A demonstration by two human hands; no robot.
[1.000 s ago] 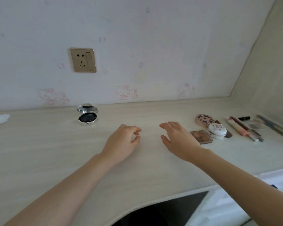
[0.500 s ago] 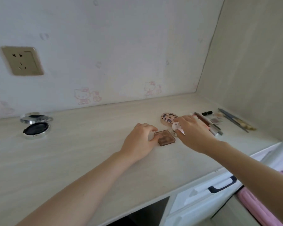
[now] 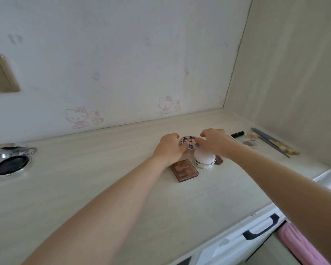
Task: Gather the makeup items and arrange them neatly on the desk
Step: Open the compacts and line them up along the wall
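Observation:
A round pink compact with a blue pattern (image 3: 188,143) lies near the back of the pale desk (image 3: 103,188). My left hand (image 3: 170,148) grips its left edge and my right hand (image 3: 215,140) holds its right side, fingers curled over it. In front of the compact sit a white domed case (image 3: 204,159) and a brown square palette (image 3: 183,170). To the right lie a black lipstick (image 3: 237,134), small eyeshadow pans (image 3: 249,142) and long pencils (image 3: 271,143). An open silver compact (image 3: 10,163) rests far left.
The wall with cartoon stickers rises just behind the desk, and a side panel closes off the right. A wall socket (image 3: 0,73) is at the left. Below the desk's front edge is a white drawer with a black handle (image 3: 260,228); pink fabric (image 3: 302,245) lies at the lower right.
Both hands moved back from the brown palette and white case to the round patterned compact. The view swung further right.

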